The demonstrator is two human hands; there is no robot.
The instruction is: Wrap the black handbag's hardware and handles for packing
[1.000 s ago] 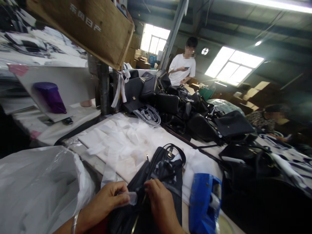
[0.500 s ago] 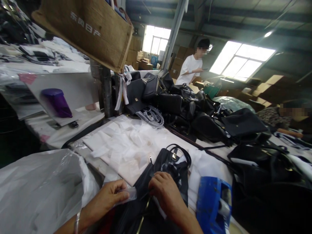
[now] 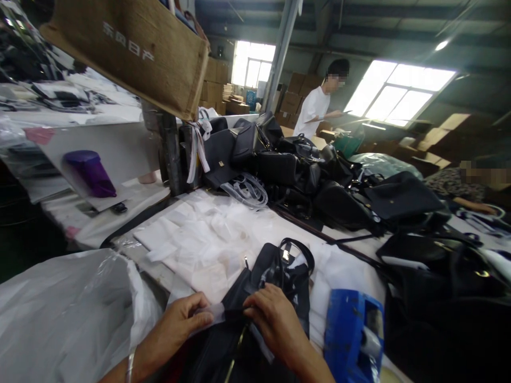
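A black handbag point(image 3: 235, 290) with a gold zipper lies in front of me, its handles pointing away. My left hand point(image 3: 186, 319) is closed, thumb against fingers, on a piece of translucent plastic film point(image 3: 216, 313) at the bag's left side. Above the zipper, my right hand point(image 3: 273, 319) is closed with its fingertips on a narrow black strap point(image 3: 233, 315). That strap spans the short gap between the film and my right fingertips. Another pale strip shows under my right hand; whether it is held I cannot tell.
Loose white film pieces point(image 3: 199, 229) cover the table beyond the bag. A blue tape dispenser point(image 3: 351, 335) stands at right, a white plastic sack point(image 3: 67, 314) at left. Black bags point(image 3: 279, 170) are heaped behind. One person point(image 3: 315, 109) stands at the back; another sits far right.
My right hand has shifted slightly, and a black strap now shows between my hands. The left hand keeps its pinch on the film. The view has moved slightly.
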